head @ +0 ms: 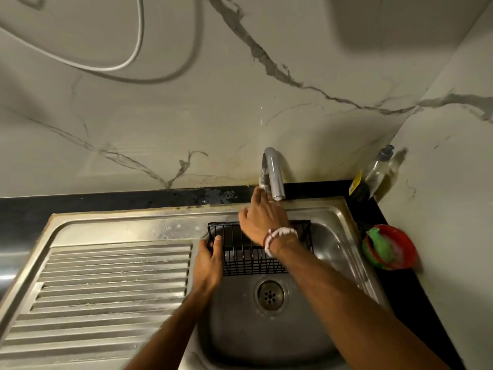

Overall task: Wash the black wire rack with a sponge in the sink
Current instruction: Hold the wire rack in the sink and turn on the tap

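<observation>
The black wire rack (248, 256) sits at the back of the steel sink basin (266, 329), tilted against the basin's far wall. My left hand (209, 259) grips the rack's left end, thumb over its top wire. My right hand (262, 217) reaches over the rack to the base of the chrome tap (274, 174), its fingers touching the tap's handle. No water runs from the spout. A green sponge (380, 245) lies in a red bowl (400, 260) on the counter to the right of the sink.
A ribbed steel drainboard (106, 289) fills the left side. A clear soap bottle (378, 169) stands in the back right corner beside a dark bottle with a yellow label (357, 186). The drain (270, 295) lies mid-basin. Marble walls close off the back and right.
</observation>
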